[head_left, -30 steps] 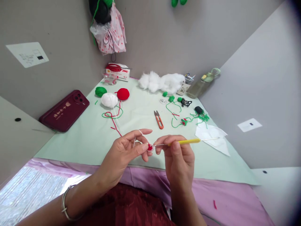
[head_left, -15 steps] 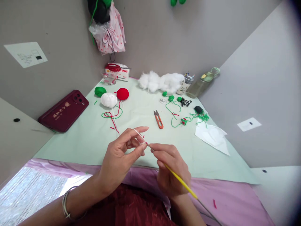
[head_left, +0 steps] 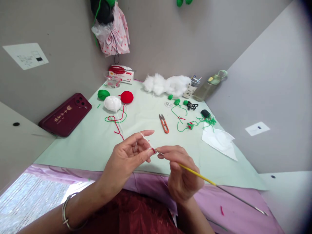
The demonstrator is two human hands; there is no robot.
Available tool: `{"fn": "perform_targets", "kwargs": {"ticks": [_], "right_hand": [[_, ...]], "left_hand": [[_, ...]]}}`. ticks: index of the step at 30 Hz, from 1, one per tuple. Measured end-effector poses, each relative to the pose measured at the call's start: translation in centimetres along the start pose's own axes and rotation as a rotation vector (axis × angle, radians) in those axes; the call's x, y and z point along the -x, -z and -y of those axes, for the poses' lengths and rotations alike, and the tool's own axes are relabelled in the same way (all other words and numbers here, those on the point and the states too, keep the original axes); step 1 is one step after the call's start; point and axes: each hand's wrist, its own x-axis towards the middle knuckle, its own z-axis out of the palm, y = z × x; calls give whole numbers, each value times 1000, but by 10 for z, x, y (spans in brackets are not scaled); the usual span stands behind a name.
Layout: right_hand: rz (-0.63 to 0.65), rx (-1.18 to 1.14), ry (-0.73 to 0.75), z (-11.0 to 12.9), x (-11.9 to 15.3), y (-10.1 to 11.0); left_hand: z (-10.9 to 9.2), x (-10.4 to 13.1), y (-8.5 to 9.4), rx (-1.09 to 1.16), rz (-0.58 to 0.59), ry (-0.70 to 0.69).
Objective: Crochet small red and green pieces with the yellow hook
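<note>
My left hand (head_left: 130,152) pinches a small red-and-white crochet piece (head_left: 153,150) between thumb and fingers. White yarn (head_left: 146,139) runs taut over its raised index finger. In my right hand (head_left: 184,172) is a crochet hook (head_left: 202,176) with a yellow grip and metal ends; its near tip meets the crochet piece, and the far end points down to the right. Ahead of the left hand lie a white yarn ball (head_left: 112,103), a red yarn ball (head_left: 127,97) and a green yarn ball (head_left: 103,95). Orange thread snips (head_left: 164,123) rest beyond both hands.
White stuffing (head_left: 167,85) lies at the back, beside a pen cup (head_left: 191,87) and a leaning bottle (head_left: 211,86). Green crocheted pieces (head_left: 191,125) and white paper (head_left: 219,141) are on the right. A maroon phone (head_left: 65,114) leans at the left; red-handled scissors (head_left: 118,69) top a box.
My right hand has shifted slightly right and turned, so the hook's far end swings up and lies flatter. More red shows on the crochet piece. My left hand stays nearly still.
</note>
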Motion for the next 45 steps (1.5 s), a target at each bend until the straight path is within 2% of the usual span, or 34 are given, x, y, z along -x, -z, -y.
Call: {"fn": "perform_targets", "kwargs": {"ticks": [8, 13, 19, 26, 28, 31, 33, 34, 37, 39, 42, 45], "right_hand": [[-102, -161, -185, 4, -2, -1], [-86, -210, -193, 3, -5, 0], [6, 1, -48, 1, 0, 4], [114, 363, 169, 4, 9, 4], [128, 460, 239, 3, 10, 3], [110, 518, 277, -2, 12, 0], [56, 429, 207, -5, 12, -2], [21, 340, 129, -6, 11, -2], [-94, 10, -166, -4, 5, -4], [-155, -193, -311, -2, -1, -4], [-201, -364, -423, -2, -7, -5], [-195, -384, -435, -3, -9, -5]], "left_hand": [[-2, 0, 3, 40, 61, 49], [-3, 1, 3, 36, 64, 45], [-5, -1, 1, -42, 24, 2], [-4, 3, -5, -191, -94, -101], [-5, 4, -6, -112, -81, -36], [-5, 1, -4, 133, -13, 212], [-5, -3, -1, 261, 24, 330], [-5, -5, 1, 289, 33, 348], [-7, -8, 5, 267, 31, 298], [-9, -9, 5, 235, 32, 262], [-13, -8, 4, 214, 14, 221], [-12, -7, 2, 155, 20, 175]]}}
